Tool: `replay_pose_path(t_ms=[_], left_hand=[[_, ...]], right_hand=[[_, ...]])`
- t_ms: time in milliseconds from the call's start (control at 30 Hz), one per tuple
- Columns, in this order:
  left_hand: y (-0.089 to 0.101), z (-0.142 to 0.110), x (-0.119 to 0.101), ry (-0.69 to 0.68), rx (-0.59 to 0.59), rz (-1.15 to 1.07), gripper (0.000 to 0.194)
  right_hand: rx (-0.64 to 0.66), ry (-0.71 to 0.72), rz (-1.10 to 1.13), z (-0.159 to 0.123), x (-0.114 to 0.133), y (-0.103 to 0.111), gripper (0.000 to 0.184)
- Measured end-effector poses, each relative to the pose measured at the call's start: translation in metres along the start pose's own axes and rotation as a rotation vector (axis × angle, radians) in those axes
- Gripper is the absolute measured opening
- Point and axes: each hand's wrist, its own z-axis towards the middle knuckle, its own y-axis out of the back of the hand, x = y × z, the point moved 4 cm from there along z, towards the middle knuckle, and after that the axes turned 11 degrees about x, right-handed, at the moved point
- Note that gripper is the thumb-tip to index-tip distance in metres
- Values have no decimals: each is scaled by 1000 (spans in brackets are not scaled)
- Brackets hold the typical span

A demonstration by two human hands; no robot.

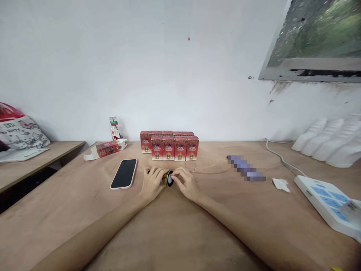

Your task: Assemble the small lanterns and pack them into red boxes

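My left hand (152,183) is closed around a small black-and-gold cylinder (169,178) lying on its side, its round pale end face turned to the right. Part of the cylinder is hidden behind the left fingers. At that end face, the fingertips of my right hand (186,183) are pinched together; whatever they may hold is too small to make out. Just behind both hands stand two rows of red printed boxes (168,148). A few tiny thin pieces (194,167) lie beyond my right hand.
To the left are a phone (124,174), an opened red box (109,148) and a small bottle (114,128). On the right lie a blurred purple item (245,168), a crumpled white scrap (281,184), a white-and-blue device (327,203), a cable (282,160) and white ribbed objects (328,143).
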Motion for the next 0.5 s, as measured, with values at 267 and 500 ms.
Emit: replay_pose_path(t_ms=[267, 500], left_hand=[[-4, 1, -1, 0, 70, 55, 21], [-2, 1, -2, 0, 55, 45, 24]], right_hand=[[103, -34, 83, 1, -9, -2, 16], [69, 23, 20, -3, -7, -9, 19]])
